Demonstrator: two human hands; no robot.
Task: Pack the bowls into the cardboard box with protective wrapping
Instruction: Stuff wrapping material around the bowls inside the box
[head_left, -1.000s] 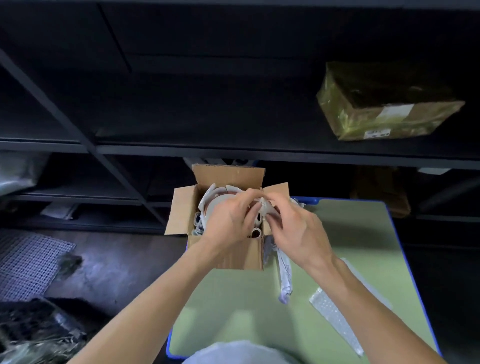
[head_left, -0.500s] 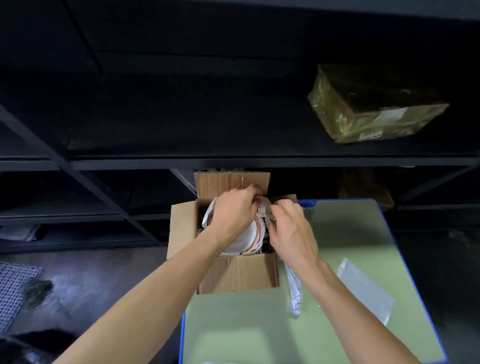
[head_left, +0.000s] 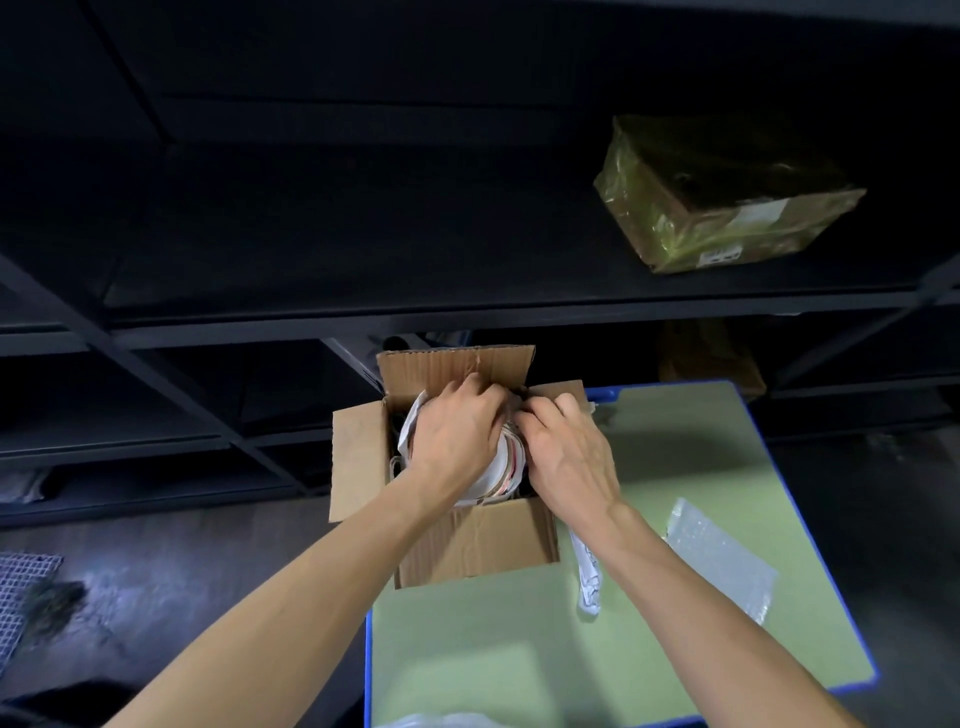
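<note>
"Left hand (head_left: 457, 436) curls over the wrapped bowls (head_left: 501, 470), holding them on edge inside the box (head_left: 478, 540)."

"And the right hand (head_left: 569, 457)?"

"Pinching the wrap (head_left: 413, 423) at the top, I think to tuck it between bowls and cardboard."

"Why is the box at the table's (head_left: 467, 649) far left corner?"

"Close to both arms, I'd guess. A spare sheet (head_left: 722, 556) lies by the right edge."

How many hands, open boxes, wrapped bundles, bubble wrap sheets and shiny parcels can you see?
Hands: 2, the left hand and the right hand
Boxes: 1, the cardboard box
Bundles: 1, the wrapped bundle inside it
Sheets: 1, the bubble wrap sheet
Parcels: 1, the shiny parcel on the shelf
Total: 6
</note>
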